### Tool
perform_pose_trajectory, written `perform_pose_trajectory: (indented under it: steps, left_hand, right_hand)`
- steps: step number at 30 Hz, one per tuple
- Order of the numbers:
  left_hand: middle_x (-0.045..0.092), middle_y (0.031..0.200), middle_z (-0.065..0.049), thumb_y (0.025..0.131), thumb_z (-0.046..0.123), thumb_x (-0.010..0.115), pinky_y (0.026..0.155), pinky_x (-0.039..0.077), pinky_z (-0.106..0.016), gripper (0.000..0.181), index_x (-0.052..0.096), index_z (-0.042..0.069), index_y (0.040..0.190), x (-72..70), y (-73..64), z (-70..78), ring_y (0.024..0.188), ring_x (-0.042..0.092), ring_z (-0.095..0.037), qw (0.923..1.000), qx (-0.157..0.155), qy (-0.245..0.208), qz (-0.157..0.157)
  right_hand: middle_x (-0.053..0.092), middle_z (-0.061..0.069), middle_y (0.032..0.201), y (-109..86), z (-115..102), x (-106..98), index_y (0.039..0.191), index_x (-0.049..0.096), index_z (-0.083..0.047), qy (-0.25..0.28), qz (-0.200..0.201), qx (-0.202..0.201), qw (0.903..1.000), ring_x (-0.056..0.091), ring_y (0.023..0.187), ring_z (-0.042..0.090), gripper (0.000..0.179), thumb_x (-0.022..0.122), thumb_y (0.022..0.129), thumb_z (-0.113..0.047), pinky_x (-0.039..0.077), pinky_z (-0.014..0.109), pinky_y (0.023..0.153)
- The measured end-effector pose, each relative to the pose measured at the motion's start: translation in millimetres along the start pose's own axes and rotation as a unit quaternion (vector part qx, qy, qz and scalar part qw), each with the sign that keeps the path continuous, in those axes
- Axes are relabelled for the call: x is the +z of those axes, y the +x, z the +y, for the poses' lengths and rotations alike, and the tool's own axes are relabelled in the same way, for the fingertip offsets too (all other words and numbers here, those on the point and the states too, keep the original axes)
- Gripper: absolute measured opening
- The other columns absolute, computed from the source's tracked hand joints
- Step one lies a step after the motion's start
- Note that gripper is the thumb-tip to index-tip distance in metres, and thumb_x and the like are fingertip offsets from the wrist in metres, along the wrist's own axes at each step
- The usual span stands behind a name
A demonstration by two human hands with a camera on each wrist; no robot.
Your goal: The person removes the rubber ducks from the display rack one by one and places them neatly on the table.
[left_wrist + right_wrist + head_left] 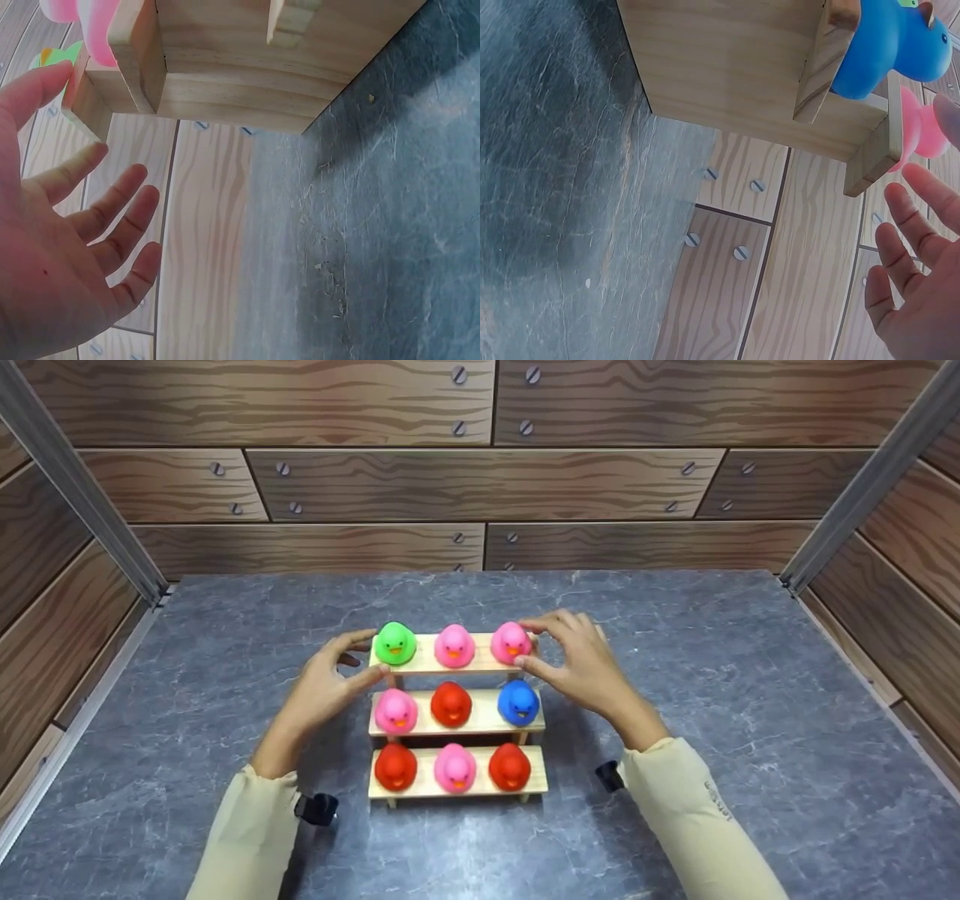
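Observation:
A three-tier wooden stand (480,790) carries rubber ducks in rows. At the left end of the top tier, my left hand (322,686) has its thumb and index finger spread around the shelf end, beside a green duck (395,643); in the left wrist view its other fingers (124,236) are spread apart. My right hand (589,667) is at the opposite end, thumb and index finger on either side of a pink duck (511,642). In the right wrist view, its fingers (904,217) extend loosely near the shelf corner; whether they touch is unclear.
Another pink duck (454,646) sits mid-top. The middle tier holds pink (396,711), red (451,705) and blue (518,703) ducks; the bottom has red (396,767), pink (455,769) and red (510,768) ones. Wood-patterned walls (480,484) surround the grey marbled tabletop (735,697).

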State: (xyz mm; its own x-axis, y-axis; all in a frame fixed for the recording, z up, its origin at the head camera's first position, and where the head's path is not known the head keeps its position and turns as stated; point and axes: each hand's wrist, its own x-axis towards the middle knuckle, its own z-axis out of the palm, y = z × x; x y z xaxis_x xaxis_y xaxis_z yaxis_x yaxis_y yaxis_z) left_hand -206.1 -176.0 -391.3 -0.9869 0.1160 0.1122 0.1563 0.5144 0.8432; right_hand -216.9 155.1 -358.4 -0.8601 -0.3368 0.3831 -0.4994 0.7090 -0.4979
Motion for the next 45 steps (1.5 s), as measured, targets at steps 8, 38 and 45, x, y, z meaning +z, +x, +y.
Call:
perform_pose_trajectory:
  steps: [8, 38, 45]
  left_hand:
    - [0.059, 0.127, -0.017, 0.086, 0.028, 0.071, 0.089, 0.045, -0.039, 0.057, 0.052, 0.012, 0.137, 0.8, 0.0, -2.0, 0.108, 0.056, -0.032, 0.9999, -0.009, -0.011, -0.001]
    - [0.064, 0.116, -0.017, 0.085, 0.023, 0.073, 0.082, 0.047, -0.03, 0.055, 0.054, 0.015, 0.135, 11.5, 0.9, -7.9, 0.097, 0.058, -0.025, 0.9958, -0.017, -0.086, 0.027]
    - [0.064, 0.113, -0.018, 0.085, 0.022, 0.073, 0.08, 0.048, -0.028, 0.054, 0.054, 0.014, 0.136, 11.2, 0.5, -9.7, 0.094, 0.058, -0.023, 0.9953, -0.015, -0.091, 0.029]
  right_hand:
    - [0.063, 0.01, 0.113, 1.2, -2, 3, 0.12, 0.066, -0.01, -0.004, 0.001, 0.008, 1.0, 0.05, 0.107, 0.029, 0.044, 0.074, 0.084, -0.034, 0.034, 0.048, 0.095]
    - [0.062, 0.011, 0.107, 2.6, -7, 13, 0.111, 0.066, -0.005, -0.009, 0.033, 0.003, 0.9994, 0.05, 0.101, 0.029, 0.038, 0.077, 0.081, -0.025, 0.035, 0.047, 0.093]
    - [0.062, 0.01, 0.104, 1.9, -7, 12, 0.108, 0.067, -0.007, -0.007, 0.046, -0.014, 0.9988, 0.051, 0.1, 0.03, 0.033, 0.077, 0.08, -0.021, 0.035, 0.046, 0.089]
